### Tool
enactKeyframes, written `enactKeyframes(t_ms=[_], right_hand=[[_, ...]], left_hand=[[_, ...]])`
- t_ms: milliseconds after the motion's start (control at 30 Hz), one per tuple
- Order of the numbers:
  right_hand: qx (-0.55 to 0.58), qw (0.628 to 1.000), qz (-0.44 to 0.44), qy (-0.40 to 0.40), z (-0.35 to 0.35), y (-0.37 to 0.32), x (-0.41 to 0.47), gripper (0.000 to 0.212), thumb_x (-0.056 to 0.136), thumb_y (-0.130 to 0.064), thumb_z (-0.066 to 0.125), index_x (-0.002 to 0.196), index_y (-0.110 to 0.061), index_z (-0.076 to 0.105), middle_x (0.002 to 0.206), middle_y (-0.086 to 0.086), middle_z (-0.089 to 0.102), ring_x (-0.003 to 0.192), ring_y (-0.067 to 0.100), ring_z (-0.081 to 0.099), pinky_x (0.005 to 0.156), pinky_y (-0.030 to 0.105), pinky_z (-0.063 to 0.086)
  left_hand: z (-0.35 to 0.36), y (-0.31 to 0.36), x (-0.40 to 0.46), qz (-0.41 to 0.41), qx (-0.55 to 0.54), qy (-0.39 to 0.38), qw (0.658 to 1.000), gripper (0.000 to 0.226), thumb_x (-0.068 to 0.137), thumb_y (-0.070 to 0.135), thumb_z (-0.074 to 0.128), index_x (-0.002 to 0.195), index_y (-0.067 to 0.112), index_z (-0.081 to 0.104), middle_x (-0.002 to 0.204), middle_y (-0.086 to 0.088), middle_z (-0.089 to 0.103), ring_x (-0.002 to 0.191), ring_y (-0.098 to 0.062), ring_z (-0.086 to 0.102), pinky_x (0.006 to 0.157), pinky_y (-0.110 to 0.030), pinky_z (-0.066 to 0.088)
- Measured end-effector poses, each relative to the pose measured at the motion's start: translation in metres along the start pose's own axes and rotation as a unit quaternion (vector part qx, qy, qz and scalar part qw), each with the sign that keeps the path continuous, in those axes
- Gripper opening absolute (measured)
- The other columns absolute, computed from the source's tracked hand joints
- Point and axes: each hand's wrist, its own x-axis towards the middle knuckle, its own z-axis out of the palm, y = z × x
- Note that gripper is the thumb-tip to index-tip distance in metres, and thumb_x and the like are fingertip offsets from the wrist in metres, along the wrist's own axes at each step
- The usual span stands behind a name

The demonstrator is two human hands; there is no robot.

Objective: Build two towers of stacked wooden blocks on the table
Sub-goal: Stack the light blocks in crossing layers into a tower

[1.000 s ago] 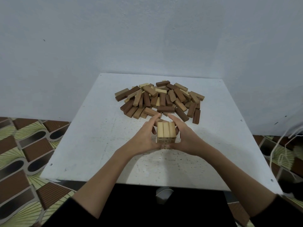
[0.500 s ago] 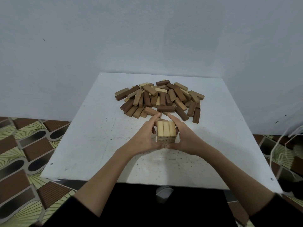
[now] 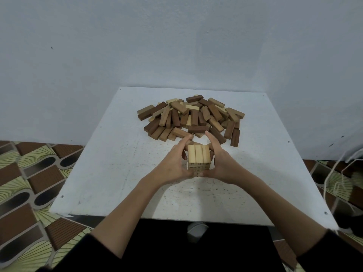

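White counter (image 3: 110, 173) carries your short pale tower (image 3: 199, 159) near its middle, loose blocks (image 3: 192, 118) just beyond. Your left hand (image 3: 172, 165) and right hand (image 3: 222, 165) cup its sides, fingers fairly straight; press evenly, squaring layers gently.

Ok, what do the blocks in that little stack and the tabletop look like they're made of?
Stack: pale, unvarnished-looking wood; straight grain lines run along the top three blocks, and the look is matte. The loose pile behind looks like the same kind of wood in pale to dark brown tones. Tabletop: a white, matte painted or laminated board, speckled and scuffed; its core can't be told.
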Motion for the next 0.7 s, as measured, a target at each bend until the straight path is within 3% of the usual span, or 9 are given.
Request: enactKeyframes(t_ms=[200,333,467,533,600,700], right_hand=[[0.000,1.000,-0.002,-0.004,-0.001,0.000,0.001,0.115,0.067,-0.007,0.083,0.148,-0.008,0.002,0.096,-0.017,0.042,0.082,-0.022,0.046,0.067,0.003,0.040],[-0.007,1.000,0.010,-0.017,-0.001,0.001,0.001,0.120,0.067,-0.014,0.083,0.149,-0.012,-0.003,0.104,-0.017,0.040,0.085,-0.021,0.045,0.071,0.001,0.039],[-0.008,0.999,0.035,-0.027,0.000,0.001,0.000,0.120,0.069,-0.018,0.082,0.149,-0.017,-0.008,0.113,-0.010,0.038,0.089,-0.004,0.049,0.075,0.001,0.039],[0.002,0.999,0.039,-0.026,0.001,0.001,-0.001,0.121,0.070,-0.016,0.082,0.148,-0.018,-0.010,0.116,-0.009,0.039,0.097,0.002,0.047,0.083,0.007,0.038],[0.011,0.999,0.041,-0.025,0.003,0.002,-0.001,0.121,0.069,-0.014,0.082,0.148,-0.018,-0.009,0.117,-0.009,0.040,0.105,0.003,0.042,0.087,0.009,0.036],[0.010,0.999,0.035,-0.019,0.005,0.004,-0.001,0.119,0.069,-0.011,0.082,0.149,-0.017,-0.007,0.115,-0.007,0.043,0.100,0.003,0.045,0.077,0.000,0.038]], left_hand=[[-0.001,-0.001,0.000,-0.004,-0.002,-0.004,1.000,0.106,0.067,0.020,0.085,0.149,0.023,0.016,0.113,0.014,0.043,0.102,-0.009,0.046,0.077,-0.014,0.041],[-0.001,-0.004,-0.002,0.003,0.007,-0.012,1.000,0.109,0.065,0.023,0.087,0.148,0.025,0.016,0.109,0.029,0.035,0.100,-0.006,0.043,0.076,-0.010,0.037],[0.003,-0.009,-0.003,-0.003,0.004,-0.013,1.000,0.111,0.064,0.017,0.087,0.147,0.030,0.014,0.109,0.027,0.036,0.100,-0.005,0.044,0.077,-0.016,0.039],[0.004,-0.010,-0.003,-0.002,-0.003,-0.012,1.000,0.110,0.065,0.015,0.086,0.146,0.032,0.015,0.110,0.026,0.038,0.101,-0.004,0.046,0.078,-0.017,0.042],[0.005,-0.009,-0.003,0.005,-0.011,-0.010,1.000,0.107,0.066,0.012,0.085,0.146,0.029,0.016,0.111,0.028,0.039,0.101,0.003,0.048,0.078,-0.012,0.043],[0.006,-0.008,-0.003,0.020,-0.020,-0.007,1.000,0.102,0.067,0.008,0.084,0.146,0.022,0.019,0.111,0.030,0.038,0.099,0.023,0.043,0.076,0.000,0.038]])
